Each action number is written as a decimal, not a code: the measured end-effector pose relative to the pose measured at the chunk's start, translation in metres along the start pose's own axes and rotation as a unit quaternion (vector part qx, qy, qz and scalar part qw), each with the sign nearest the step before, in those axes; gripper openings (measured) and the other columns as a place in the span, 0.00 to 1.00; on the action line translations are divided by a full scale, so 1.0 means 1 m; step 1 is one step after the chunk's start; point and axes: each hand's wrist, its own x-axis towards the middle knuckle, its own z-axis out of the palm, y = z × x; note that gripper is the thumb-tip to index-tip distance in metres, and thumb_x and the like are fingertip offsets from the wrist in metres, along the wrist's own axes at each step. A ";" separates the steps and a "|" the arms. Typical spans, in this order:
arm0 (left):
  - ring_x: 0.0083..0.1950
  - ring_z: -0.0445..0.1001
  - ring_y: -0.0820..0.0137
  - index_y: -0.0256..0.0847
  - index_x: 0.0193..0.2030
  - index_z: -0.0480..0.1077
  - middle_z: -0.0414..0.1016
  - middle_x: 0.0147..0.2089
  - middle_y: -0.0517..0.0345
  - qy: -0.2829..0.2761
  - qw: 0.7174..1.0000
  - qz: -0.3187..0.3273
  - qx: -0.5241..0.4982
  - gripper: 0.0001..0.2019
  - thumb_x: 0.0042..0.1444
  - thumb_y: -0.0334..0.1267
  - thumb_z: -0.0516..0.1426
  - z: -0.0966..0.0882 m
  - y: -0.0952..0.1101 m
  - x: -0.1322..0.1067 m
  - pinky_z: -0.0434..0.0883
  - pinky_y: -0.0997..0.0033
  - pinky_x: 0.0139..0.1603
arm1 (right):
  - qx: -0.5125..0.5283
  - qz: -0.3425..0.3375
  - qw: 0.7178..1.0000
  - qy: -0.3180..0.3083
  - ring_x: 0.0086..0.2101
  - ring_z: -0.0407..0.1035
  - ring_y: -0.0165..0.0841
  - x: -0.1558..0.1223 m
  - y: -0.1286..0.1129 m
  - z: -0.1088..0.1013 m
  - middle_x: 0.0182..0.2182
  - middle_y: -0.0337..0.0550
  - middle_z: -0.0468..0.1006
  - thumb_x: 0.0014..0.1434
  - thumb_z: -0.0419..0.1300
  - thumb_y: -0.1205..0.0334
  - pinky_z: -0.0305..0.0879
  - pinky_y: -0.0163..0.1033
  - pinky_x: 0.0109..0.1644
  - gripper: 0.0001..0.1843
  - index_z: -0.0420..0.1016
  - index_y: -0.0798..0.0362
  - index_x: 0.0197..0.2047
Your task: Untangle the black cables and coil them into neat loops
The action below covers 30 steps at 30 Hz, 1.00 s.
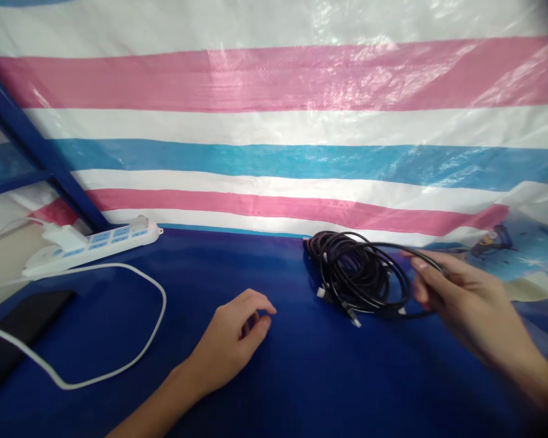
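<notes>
A tangled heap of black cables [356, 274] lies on the blue tabletop [274, 377] against the striped sheet. Several pale plugs stick out of the heap on its near side. At its right, my right hand [461, 292] pinches a black cable that loops up from the pile. My left hand [237, 331] hovers over or rests on the table, left of the heap. Its fingers are loosely curled, with a small gap between thumb and forefinger and nothing in it.
A white power strip [119, 240] with a white charger [64, 236] plugged in stands at the back left. A white cord [164, 298] curves across the table beside a flat black object [36, 316]. Behind hangs the striped sheet [256, 161], next to a blue frame [68, 182].
</notes>
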 end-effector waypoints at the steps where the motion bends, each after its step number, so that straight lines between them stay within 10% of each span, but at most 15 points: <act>1: 0.29 0.70 0.78 0.43 0.47 0.66 0.70 0.45 0.56 -0.027 0.994 -0.063 -0.081 0.12 0.60 0.43 0.51 0.001 0.005 0.001 0.66 0.77 0.25 | 0.059 0.019 0.997 -0.048 0.20 0.54 0.27 -0.006 -0.008 0.002 0.16 0.36 0.60 0.59 0.54 0.42 0.54 0.33 0.25 0.22 0.72 0.51 0.44; 5: 0.27 0.69 0.76 0.45 0.56 0.61 0.71 0.37 0.60 -0.094 0.984 -0.114 -0.101 0.28 0.50 0.52 0.59 0.009 0.030 0.008 0.64 0.76 0.25 | 0.105 0.053 0.951 -0.285 0.17 0.50 0.22 -0.030 -0.037 0.022 0.14 0.34 0.57 0.57 0.56 0.42 0.49 0.30 0.21 0.25 0.76 0.54 0.46; 10: 0.26 0.62 0.74 0.38 0.29 0.65 0.65 0.25 0.60 0.027 0.981 0.003 0.193 0.19 0.53 0.54 0.55 0.014 0.044 0.014 0.53 0.73 0.28 | 0.053 -0.014 0.889 -0.454 0.16 0.52 0.21 -0.054 -0.057 0.038 0.17 0.36 0.61 0.59 0.57 0.46 0.47 0.28 0.18 0.18 0.80 0.49 0.40; 14: 0.18 0.58 0.78 0.39 0.30 0.62 0.63 0.20 0.63 -0.133 0.984 -0.108 -0.050 0.21 0.58 0.58 0.47 0.022 0.043 0.007 0.54 0.77 0.20 | 0.072 0.042 0.896 -0.437 0.19 0.60 0.22 -0.060 -0.050 0.042 0.24 0.40 0.70 0.58 0.57 0.46 0.59 0.27 0.23 0.18 0.78 0.48 0.44; 17: 0.11 0.56 0.78 0.38 0.35 0.63 0.62 0.15 0.65 -0.282 0.880 -0.213 -0.317 0.27 0.59 0.61 0.40 0.029 0.036 -0.001 0.55 0.80 0.11 | 0.195 0.056 0.906 -0.373 0.24 0.64 0.26 -0.052 -0.040 0.048 0.23 0.41 0.71 0.57 0.59 0.45 0.62 0.30 0.28 0.20 0.76 0.52 0.43; 24: 0.08 0.49 0.80 0.41 0.38 0.60 0.60 0.14 0.70 -0.014 0.761 -0.199 -0.617 0.23 0.63 0.57 0.37 0.019 0.019 0.003 0.64 0.77 0.10 | 0.356 0.108 0.854 -0.364 0.42 0.71 0.35 -0.058 -0.041 0.080 0.39 0.47 0.76 0.59 0.58 0.48 0.65 0.41 0.51 0.20 0.72 0.51 0.50; 30: 0.12 0.56 0.79 0.40 0.45 0.60 0.63 0.20 0.67 -0.007 0.726 -0.282 -0.627 0.25 0.62 0.58 0.37 0.046 0.019 -0.004 0.66 0.76 0.11 | 0.270 0.054 0.882 -0.382 0.34 0.69 0.31 -0.074 -0.046 0.098 0.38 0.45 0.72 0.55 0.63 0.50 0.71 0.38 0.40 0.30 0.62 0.49 0.58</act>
